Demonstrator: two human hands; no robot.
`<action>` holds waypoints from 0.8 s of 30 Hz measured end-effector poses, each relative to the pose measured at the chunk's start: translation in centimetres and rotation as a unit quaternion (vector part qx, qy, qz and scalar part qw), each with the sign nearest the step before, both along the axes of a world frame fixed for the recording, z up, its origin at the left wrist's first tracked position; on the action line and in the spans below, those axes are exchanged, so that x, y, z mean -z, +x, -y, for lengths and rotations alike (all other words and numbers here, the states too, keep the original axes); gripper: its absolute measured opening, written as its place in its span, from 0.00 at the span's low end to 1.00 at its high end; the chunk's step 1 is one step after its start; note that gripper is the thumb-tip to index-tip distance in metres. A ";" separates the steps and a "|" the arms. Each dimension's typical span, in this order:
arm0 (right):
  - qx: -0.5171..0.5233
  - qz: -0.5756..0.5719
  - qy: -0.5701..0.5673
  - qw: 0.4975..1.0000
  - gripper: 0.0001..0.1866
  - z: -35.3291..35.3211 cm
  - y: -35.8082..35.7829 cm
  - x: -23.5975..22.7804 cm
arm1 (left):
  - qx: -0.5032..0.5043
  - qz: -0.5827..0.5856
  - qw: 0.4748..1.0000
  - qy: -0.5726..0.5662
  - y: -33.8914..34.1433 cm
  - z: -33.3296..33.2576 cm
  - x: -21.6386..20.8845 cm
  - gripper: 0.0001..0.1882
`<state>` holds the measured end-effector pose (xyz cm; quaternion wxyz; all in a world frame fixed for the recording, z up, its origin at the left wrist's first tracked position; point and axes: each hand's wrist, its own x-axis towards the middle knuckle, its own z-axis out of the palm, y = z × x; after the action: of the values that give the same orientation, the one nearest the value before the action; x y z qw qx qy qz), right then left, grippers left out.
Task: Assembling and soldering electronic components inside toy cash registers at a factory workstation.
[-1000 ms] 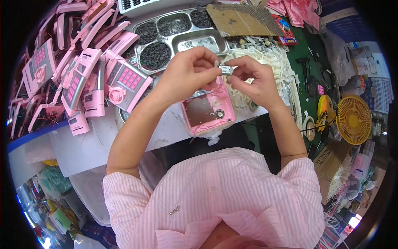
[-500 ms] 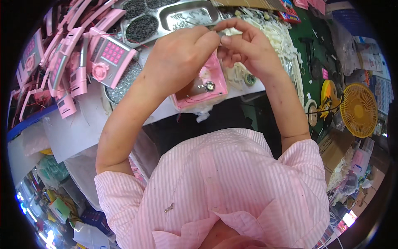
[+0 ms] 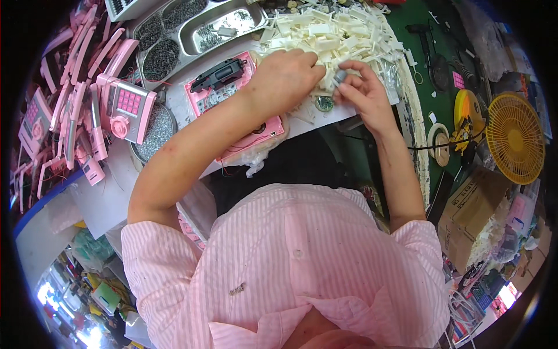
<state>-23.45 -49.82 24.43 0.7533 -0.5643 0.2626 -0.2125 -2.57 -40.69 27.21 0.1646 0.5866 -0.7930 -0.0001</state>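
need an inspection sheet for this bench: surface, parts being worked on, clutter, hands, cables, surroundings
Surface: white worktop; green surface farther right
Parts: pink housing with a black part on its upper end, partly hidden by the left forearm; small grey piece in hand
Clutter: heaped white plastic pieces; piled pink keypad units; compartmented steel tray holding small dark pieces
Hands: left hand curled over the white pieces, contents hidden; right hand pinches the grey piece
Cables: black cord at right
Surroundings: yellow round grille and cardboard box at right
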 end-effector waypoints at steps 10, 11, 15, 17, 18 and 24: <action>0.036 0.005 -0.091 0.995 0.21 1.7 1.2 0.1 | -0.054 -0.097 0.994 -0.021 3.1 -1.0 -2.8 0.08; 0.048 0.008 -0.096 0.994 0.21 1.4 0.5 0.0 | -0.092 -0.119 0.988 -0.013 3.7 -2.7 -4.1 0.08; 0.044 0.002 -0.089 0.995 0.21 0.2 -1.4 0.7 | -0.256 -0.219 0.941 -0.010 6.6 -9.4 -6.0 0.06; 0.036 0.000 -0.087 0.996 0.21 -0.2 -1.3 1.2 | -0.295 -0.234 0.926 0.012 6.3 -12.4 -5.8 0.05; 0.029 -0.004 -0.092 0.995 0.21 -0.2 -1.2 1.3 | -0.315 -0.244 0.917 0.020 5.8 -13.7 -5.2 0.05; 0.021 -0.021 -0.126 0.992 0.21 0.2 -0.2 1.7 | -0.296 -0.260 0.919 0.012 3.2 -15.2 -1.9 0.04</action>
<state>-23.70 -49.99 22.69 0.6658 -0.6536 0.2613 -0.2474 0.60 -25.52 29.15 0.3503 0.7759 -0.5122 -0.1137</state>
